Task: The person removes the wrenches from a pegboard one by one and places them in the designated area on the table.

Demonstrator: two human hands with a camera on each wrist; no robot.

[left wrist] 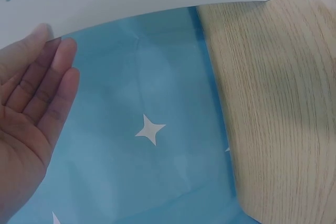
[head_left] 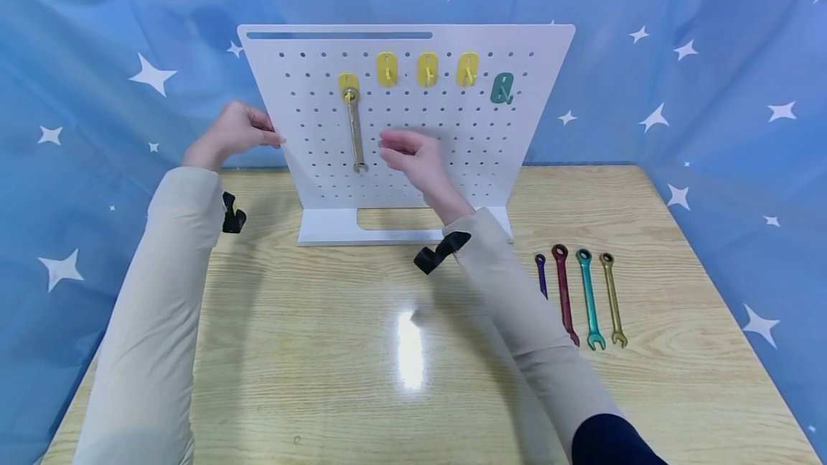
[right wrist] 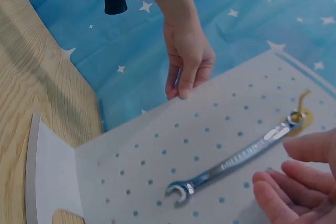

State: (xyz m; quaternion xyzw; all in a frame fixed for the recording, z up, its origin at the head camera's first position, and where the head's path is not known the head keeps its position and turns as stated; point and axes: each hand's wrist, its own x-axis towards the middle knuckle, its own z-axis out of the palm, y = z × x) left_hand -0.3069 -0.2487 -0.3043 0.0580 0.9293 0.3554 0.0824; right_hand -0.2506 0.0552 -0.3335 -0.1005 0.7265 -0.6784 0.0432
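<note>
My left hand (head_left: 235, 131) pinches the left edge of a white pegboard (head_left: 400, 178) between thumb and fingers; the right wrist view shows the same grip on the edge. A silver combination wrench (head_left: 355, 131) hangs by its ring end from the leftmost yellow hook (head_left: 348, 82), its open jaw pointing down. Just right of that wrench, my right hand (head_left: 420, 160) hovers in front of the board with fingers loosely bent and nothing held. In the right wrist view, its fingertips (right wrist: 268, 195) are apart from the wrench (right wrist: 236, 158).
Three more yellow hooks (head_left: 427, 69) and one green hook (head_left: 502, 88) sit along the board. On the table (head_left: 310, 350) at right lie a purple wrench (head_left: 541, 275), a red wrench (head_left: 564, 293), a teal wrench (head_left: 590, 300) and a gold wrench (head_left: 613, 300). A blue star-patterned cloth (head_left: 614, 20) hangs behind.
</note>
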